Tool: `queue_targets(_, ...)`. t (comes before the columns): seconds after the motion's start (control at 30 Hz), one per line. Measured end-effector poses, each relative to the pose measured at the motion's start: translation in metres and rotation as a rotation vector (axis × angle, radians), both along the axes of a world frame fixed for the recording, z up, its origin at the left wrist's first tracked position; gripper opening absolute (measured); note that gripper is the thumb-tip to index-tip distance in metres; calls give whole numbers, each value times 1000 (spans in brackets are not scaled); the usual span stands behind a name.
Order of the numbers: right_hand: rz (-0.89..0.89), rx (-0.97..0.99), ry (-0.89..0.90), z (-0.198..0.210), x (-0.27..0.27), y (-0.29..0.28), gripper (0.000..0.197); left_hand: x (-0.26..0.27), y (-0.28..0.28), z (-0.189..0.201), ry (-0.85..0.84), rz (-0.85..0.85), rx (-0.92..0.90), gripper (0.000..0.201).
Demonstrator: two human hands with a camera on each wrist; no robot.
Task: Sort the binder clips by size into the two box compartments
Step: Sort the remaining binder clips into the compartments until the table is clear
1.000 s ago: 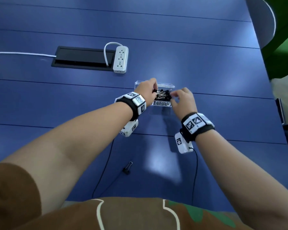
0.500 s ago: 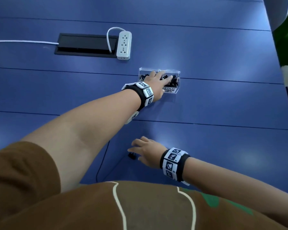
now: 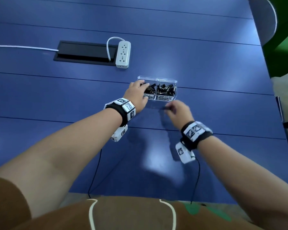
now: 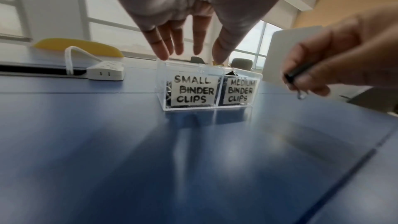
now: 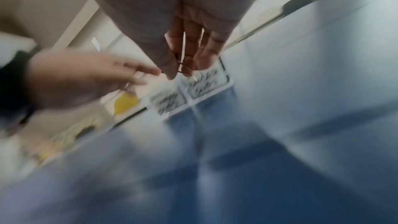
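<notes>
The clear box (image 3: 157, 80) sits toward the far right part of the tabletop (image 3: 206, 63), nearer the right edge than the left, with the strip (image 3: 123, 54) and the hatch (image 3: 85, 50) beyond it to the left. Its two compartments carry labels: small clips on the left, medium on the right. Both already hold a heap of black clips (image 3: 165, 91), so the sorting looks well advanced.

The left hand (image 3: 137, 95) rests on the box's left end, fingers (image 4: 160, 47) straight and spread, their tips at the rim of the small compartment; it seems to steady the box and holds nothing.

The right hand (image 3: 179, 110) hovers just in front of the medium compartment, apart from the box, pinching one clip (image 4: 296, 75) between thumb and fingertips, its wire loop hanging below. Its size cannot be told for sure from these blurred views.

No other loose clip shows on the tabletop, so this may well be the last one. What is left, by that reading, is to drop it into the compartment that matches its size.
</notes>
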State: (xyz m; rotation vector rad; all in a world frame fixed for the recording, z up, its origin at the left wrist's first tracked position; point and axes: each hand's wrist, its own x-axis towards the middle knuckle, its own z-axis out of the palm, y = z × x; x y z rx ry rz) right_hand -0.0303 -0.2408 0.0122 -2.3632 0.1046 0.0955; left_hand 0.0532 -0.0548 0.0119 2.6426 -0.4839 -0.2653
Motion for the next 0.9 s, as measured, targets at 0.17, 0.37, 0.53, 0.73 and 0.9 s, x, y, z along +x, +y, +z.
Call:
queue_targets(0.17, -244, 109, -17, 20, 62, -28, 16, 23, 0, 4, 160, 357, -245, 38)
queue_targets(0.37, -89, -57, 89, -3, 82, -22, 4, 42, -5, 0, 344, 500, -341, 47)
queue_targets(0.53, -43, -170, 50, -10, 78, -33, 16, 43, -3, -3, 361, 495, -290, 43)
queue_targets(0.73, -283, 74, 92, -3, 97, -40, 24, 60, -5, -3, 393, 580, -236, 27)
queue_targets(0.9, -377, 225, 370, -11, 117, -32, 48, 79, -8, -5, 538, 657, -387, 36)
